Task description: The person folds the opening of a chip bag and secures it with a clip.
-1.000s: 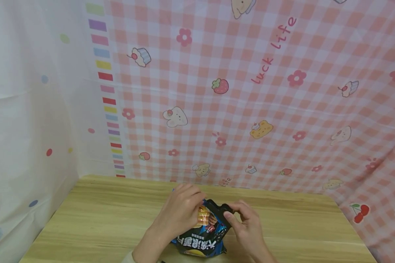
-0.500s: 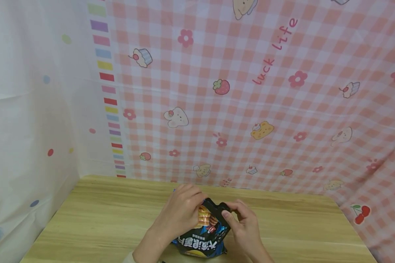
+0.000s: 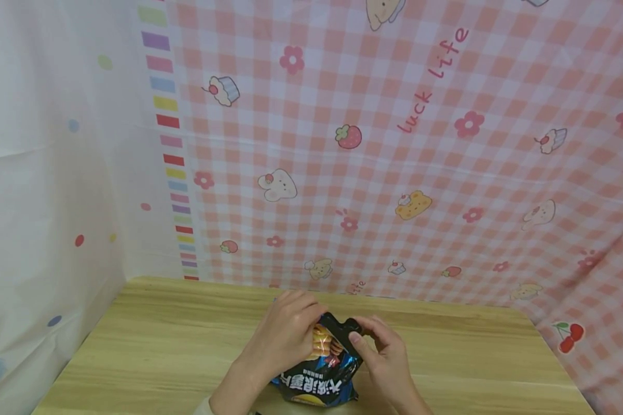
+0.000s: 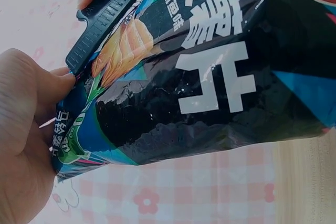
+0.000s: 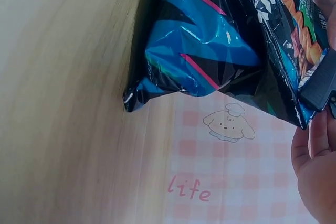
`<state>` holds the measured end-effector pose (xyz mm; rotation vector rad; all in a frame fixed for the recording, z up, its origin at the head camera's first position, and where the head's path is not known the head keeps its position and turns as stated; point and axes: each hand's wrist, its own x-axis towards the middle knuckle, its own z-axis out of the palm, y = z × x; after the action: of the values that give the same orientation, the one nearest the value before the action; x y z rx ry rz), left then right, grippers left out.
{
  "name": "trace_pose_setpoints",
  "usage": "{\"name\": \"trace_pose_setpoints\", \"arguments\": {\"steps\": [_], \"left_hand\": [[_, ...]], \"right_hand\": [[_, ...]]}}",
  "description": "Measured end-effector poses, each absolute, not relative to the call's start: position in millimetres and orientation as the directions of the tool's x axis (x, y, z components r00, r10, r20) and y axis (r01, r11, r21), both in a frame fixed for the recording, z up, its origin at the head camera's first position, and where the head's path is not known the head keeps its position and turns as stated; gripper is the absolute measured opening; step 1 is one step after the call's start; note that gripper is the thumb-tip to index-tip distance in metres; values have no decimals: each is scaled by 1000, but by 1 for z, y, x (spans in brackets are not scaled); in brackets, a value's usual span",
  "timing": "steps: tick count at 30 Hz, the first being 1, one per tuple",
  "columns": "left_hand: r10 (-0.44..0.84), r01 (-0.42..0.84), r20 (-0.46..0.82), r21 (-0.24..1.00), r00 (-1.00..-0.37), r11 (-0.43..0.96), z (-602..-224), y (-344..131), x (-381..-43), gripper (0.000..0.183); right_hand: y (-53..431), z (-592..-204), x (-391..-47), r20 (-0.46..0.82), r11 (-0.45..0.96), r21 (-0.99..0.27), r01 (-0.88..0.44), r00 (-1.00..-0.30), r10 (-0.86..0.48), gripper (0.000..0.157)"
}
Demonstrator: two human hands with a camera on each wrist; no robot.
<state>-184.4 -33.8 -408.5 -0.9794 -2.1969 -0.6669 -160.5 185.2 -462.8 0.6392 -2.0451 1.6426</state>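
Note:
A shiny black and blue bag of potato chips stands on the table, its printing upside down in the head view. Across its top edge lies a black bag clip, with a tab jutting from its middle. My left hand grips the bag's top at the left end of the clip. In the left wrist view that thumb presses beside the clip's end. My right hand pinches the clip's right part between thumb and fingers. The right wrist view shows the bag's blue side and one clip end.
The wooden table spreads around the bag. A pink checked cloth hangs behind it, with a white spotted cloth at the left. At the bottom edge of the head view, a small dark thing barely shows.
My right hand and the clip's right part have shifted slightly left, and the clip lies straighter along the bag's top. My left hand keeps its place.

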Motion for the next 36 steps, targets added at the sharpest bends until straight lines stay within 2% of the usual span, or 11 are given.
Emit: {"name": "trace_pose_setpoints", "arguments": {"steps": [6,12,14,19,23,29,36], "left_hand": [[445,777,732,182,-517,603,-407,-35,-185,23],[421,776,746,200,-516,598,-406,-38,-186,21],[412,773,749,206,-520,600,-405,-40,-186,21],[395,772,764,205,-510,601,-403,-45,-187,26],[376,758,757,232,-534,610,-403,-45,-186,35],[367,715,714,264,-596,647,-402,-52,-182,59],[354,693,713,253,-606,675,-404,-71,-183,74]], "right_hand": [[188,-461,-160,519,215,-824,-525,-850,-85,33],[192,-462,-162,505,242,-829,-505,-861,-68,35],[194,-462,-163,514,261,-819,-511,-856,-63,35],[199,-460,-166,604,274,-752,-600,-793,-79,38],[207,-458,-167,632,299,-718,-629,-769,-99,44],[228,-461,-167,583,411,-711,-571,-805,-109,55],[256,-463,-163,579,529,-647,-548,-806,-127,74]]}}
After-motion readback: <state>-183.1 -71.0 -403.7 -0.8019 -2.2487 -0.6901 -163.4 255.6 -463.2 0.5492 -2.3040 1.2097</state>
